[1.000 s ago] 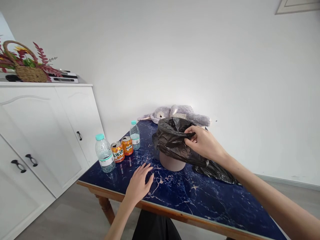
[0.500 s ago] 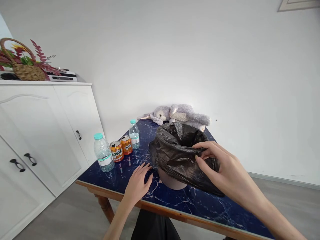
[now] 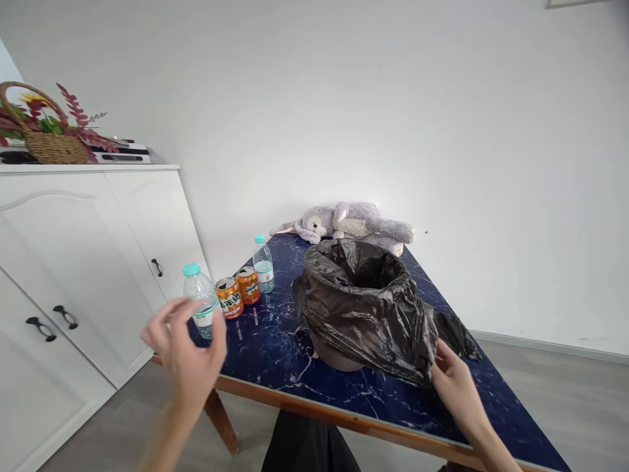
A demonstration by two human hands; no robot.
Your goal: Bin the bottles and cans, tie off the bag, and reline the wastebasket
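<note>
A black garbage bag [image 3: 361, 321] lines a greyish bin [image 3: 337, 357] on the table, its upper part folded down over the rim. My right hand [image 3: 459, 390] pinches the loose edge of the bag low on the right side. My left hand [image 3: 189, 354], a little blurred, is raised at the left with curved fingers apart and nothing in them. It partly covers a clear plastic bottle with a teal cap [image 3: 199, 288]; I see no grip on it. Two orange soda cans [image 3: 229, 298] and a second teal-capped bottle [image 3: 264, 265] stand beside it.
A grey plush rabbit [image 3: 348, 223] lies at the table's back against the wall. The blue marbled table [image 3: 304, 387] has a wooden edge. White cabinets [image 3: 73, 262] stand at the left, with a wicker flower basket [image 3: 56, 147] on top.
My left hand has lifted off the table and moved left, in front of the near bottle. My right hand has gone from the bag's rim down to its lower right edge.
</note>
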